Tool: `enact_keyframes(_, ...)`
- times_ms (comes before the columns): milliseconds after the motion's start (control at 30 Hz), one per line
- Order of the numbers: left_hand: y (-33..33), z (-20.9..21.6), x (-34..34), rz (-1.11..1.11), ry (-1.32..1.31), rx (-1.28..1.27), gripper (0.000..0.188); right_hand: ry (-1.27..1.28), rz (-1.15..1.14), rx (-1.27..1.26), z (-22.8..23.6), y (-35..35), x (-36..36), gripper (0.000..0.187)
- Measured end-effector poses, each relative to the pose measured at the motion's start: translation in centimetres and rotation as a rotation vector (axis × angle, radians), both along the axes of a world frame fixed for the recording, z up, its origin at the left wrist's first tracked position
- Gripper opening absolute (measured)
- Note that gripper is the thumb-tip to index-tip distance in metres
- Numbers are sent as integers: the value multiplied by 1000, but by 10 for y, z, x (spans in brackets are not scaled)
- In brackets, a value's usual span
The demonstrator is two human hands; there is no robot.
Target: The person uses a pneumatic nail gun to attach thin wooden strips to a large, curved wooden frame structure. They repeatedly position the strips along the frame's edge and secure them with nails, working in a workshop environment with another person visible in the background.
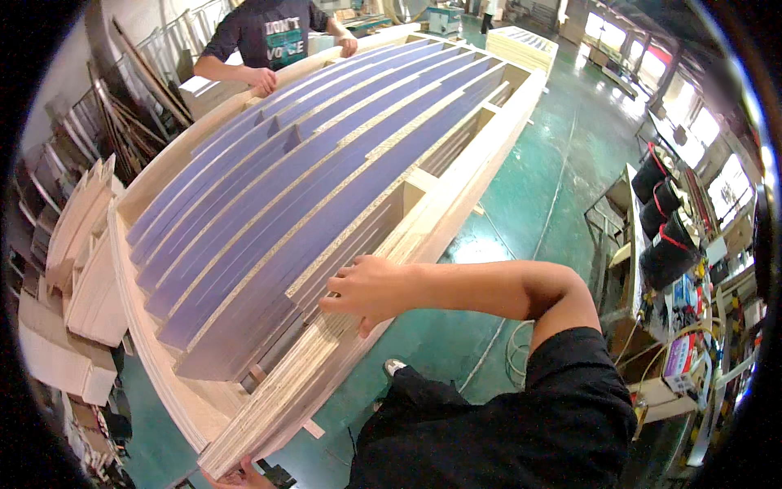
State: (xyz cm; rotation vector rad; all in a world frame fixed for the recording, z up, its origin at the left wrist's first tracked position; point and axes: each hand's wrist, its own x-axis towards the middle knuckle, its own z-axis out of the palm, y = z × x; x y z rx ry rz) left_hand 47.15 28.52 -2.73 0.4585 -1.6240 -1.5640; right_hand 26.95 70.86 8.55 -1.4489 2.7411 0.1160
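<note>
A large wooden frame [489, 130] with a curved, stepped row of bluish-grey boards [269, 212] inside stretches away from me. My right hand [366, 293] lies over its near right rail [326, 342], a thick layered plywood edge, with the fingers bent over the inner side. At the frame's nearest corner, my left hand [241, 477] grips the rail's end from outside; it is partly cut off by the lower edge. Between the boards and the rail are open gaps with crosspieces [421, 179].
Across the frame a person in a dark T-shirt [273, 37] has both hands on the far rail. Curved wooden pieces [81, 244] are stacked at left. Black buckets [669, 253] stand on a bench at right. A cable [517, 346] lies on the green floor [529, 204].
</note>
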Motion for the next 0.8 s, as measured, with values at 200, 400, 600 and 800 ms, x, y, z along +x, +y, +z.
enact_keyframes(200,41,35,-11,29,-92,-138,74,30,0,-14,-5,3,7,83)
enact_keyframes(400,47,44,-9,80,-165,-118,72,41,-16,-6,-5,-1,11,79)
enact_keyframes(600,45,41,-9,92,-85,-113,62,-17,-14,-6,-4,0,8,78)
enact_keyframes(800,15,14,-7,132,19,-769,55,199,66,-117,-11,7,5,75)
